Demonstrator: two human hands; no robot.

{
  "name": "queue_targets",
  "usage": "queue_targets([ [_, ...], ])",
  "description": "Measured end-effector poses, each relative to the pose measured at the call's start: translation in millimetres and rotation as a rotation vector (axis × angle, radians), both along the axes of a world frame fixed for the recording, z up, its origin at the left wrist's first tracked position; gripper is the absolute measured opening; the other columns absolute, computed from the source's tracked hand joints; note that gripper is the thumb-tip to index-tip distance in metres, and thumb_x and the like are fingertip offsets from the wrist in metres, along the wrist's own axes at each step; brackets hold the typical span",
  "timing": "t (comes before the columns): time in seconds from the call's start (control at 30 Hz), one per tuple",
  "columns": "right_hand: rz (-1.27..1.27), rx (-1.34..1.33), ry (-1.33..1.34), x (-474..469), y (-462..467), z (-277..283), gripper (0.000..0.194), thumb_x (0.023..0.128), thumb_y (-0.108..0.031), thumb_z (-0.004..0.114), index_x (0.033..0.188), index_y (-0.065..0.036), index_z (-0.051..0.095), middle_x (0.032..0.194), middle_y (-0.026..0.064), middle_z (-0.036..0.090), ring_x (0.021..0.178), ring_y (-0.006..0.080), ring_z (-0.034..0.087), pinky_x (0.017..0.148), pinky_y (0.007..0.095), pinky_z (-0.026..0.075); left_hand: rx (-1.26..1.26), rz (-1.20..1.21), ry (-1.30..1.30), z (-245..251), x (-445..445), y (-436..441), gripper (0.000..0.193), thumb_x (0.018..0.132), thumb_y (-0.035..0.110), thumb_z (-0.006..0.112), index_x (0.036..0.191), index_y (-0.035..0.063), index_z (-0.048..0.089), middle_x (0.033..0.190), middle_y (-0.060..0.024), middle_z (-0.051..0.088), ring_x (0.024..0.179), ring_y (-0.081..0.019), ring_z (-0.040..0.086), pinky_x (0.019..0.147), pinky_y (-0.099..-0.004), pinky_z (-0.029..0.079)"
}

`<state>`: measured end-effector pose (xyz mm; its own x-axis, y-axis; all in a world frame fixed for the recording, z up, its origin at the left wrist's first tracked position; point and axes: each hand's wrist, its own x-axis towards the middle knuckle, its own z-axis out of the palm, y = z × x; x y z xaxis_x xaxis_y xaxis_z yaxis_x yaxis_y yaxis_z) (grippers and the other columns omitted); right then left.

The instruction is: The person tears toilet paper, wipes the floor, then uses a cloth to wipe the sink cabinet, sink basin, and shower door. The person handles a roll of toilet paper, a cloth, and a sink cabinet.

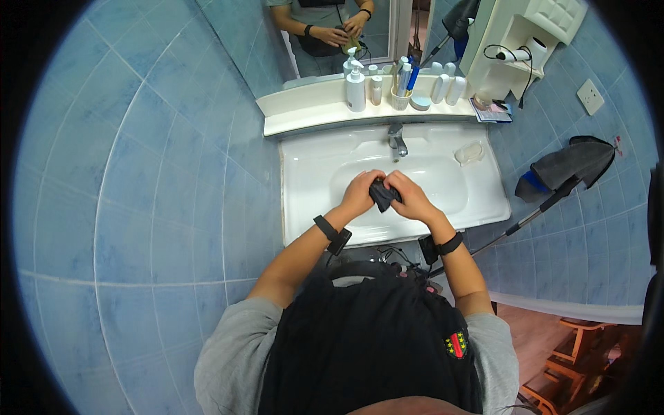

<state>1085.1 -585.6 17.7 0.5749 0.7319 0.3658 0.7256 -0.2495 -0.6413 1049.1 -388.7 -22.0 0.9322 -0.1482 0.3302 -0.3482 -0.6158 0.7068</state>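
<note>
Over the front of a white washbasin (311,155), both hands meet on a small crumpled black cloth (384,196). My left hand (362,193) grips its left edge, fingers curled over the top. On the other side my right hand (410,196) pinches the cloth between thumb and fingers. A corner of it hangs down between the hands. Whether anything is wrapped inside cannot be seen. Beyond the hands stands a chrome faucet (397,139), with no water visible from it. In the mirror (332,21), a yellow-green item shows by the reflected hands.
A white shelf (306,116) behind the basin holds a pump bottle (356,89), a cup of tubes (400,100) and small containers. A soap dish (469,153) sits at right. A hair dryer (524,53) hangs on the wall above a long-handled mop (568,161). Cables (397,255) lie below the basin.
</note>
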Motion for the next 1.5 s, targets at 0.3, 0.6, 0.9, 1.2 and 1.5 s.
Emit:
queue_targets([
  [0.3,0.07,0.022,0.056,-12.2,-4.2,53.2,0.052,0.076,-0.019,0.081,0.119,-0.009,0.053,0.117,0.012,0.058,0.109,0.0304,0.058,0.095,0.0374,0.046,-0.097,0.289,-0.03,60.2,-29.2,17.5,0.038,0.07,-0.003,0.066,0.105,0.0092,0.058,0.086,-0.0207,0.069,0.087,-0.0439,0.066,0.072,-0.0446,0.052],
  [0.6,-0.08,0.07,-0.049,-2.1,8.8,59.4,0.022,0.084,-0.008,0.072,0.103,-0.003,0.061,0.085,0.0118,0.056,0.083,0.0271,0.058,0.075,0.0362,0.046,-0.12,0.248,-0.06,77.3,-53.0,25.3,0.045,0.071,-0.007,0.063,0.11,0.0106,0.048,0.091,-0.0192,0.068,0.087,-0.0424,0.065,0.071,-0.0455,0.05],
  [0.9,-0.14,0.109,-0.053,-0.8,15.6,69.6,0.015,0.091,-0.009,0.063,0.105,-0.005,0.057,0.091,0.019,0.064,0.086,0.0406,0.062,0.073,0.0422,0.049,0.284,0.12,-0.114,58.6,-51.7,56.1,0.026,0.069,0.007,0.071,0.092,0.0037,0.057,0.087,-0.0186,0.06,0.091,-0.0416,0.059,0.076,-0.0462,0.047],
  [1.2,-0.16,0.131,-0.092,15.4,7.4,65.7,0.016,0.091,-0.015,0.064,0.106,-0.009,0.062,0.089,0.0182,0.068,0.085,0.041,0.065,0.071,0.044,0.05,0.268,-0.036,0.059,69.1,-59.5,61.1,0.06,0.075,0.043,0.08,0.106,0.0027,0.047,0.094,-0.0237,0.061,0.088,-0.0386,0.063,0.076,-0.0425,0.048],
  [1.5,-0.226,0.012,-0.163,10.6,-13.5,75.7,0.015,0.09,-0.023,0.066,0.1,-0.013,0.065,0.086,0.0137,0.068,0.082,0.0379,0.065,0.068,0.0439,0.05,0.53,0.258,0.182,93.1,-44.2,68.2,0.042,0.077,0.048,0.078,0.077,0.0061,0.073,0.074,-0.0173,0.068,0.075,-0.0378,0.066,0.065,-0.0455,0.05],
])
